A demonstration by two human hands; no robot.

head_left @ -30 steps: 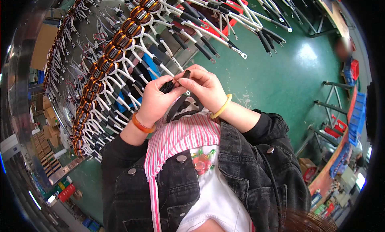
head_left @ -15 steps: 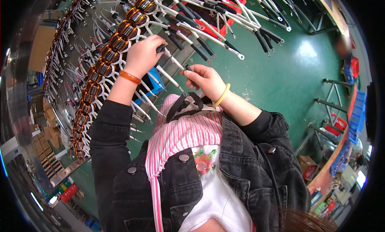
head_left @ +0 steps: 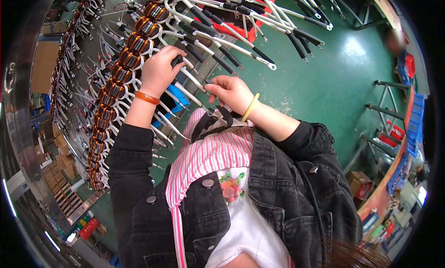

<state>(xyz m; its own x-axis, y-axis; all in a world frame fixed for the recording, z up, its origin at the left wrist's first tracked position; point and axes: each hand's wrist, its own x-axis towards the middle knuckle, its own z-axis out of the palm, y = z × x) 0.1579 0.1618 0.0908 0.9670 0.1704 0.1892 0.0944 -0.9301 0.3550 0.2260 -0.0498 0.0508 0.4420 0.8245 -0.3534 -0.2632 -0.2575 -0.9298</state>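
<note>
**One head camera, looking straight down**

The single view sits on the person's head and faces steeply down the chest onto both hands, which are close below. The fisheye lens bends the green floor (head_left: 324,87) and the long row of copper coils (head_left: 121,66) toward a dark round rim.

Copper coils (head_left: 121,58); green floor (head_left: 324,82) (pink-striped apron (head_left: 218,152)).

I note a red crate (head_left: 259,18) behind the leads; green floor (head_left: 324,82) below; blue bins (head_left: 414,124) and metal racks (head_left: 387,99) at right.
</note>
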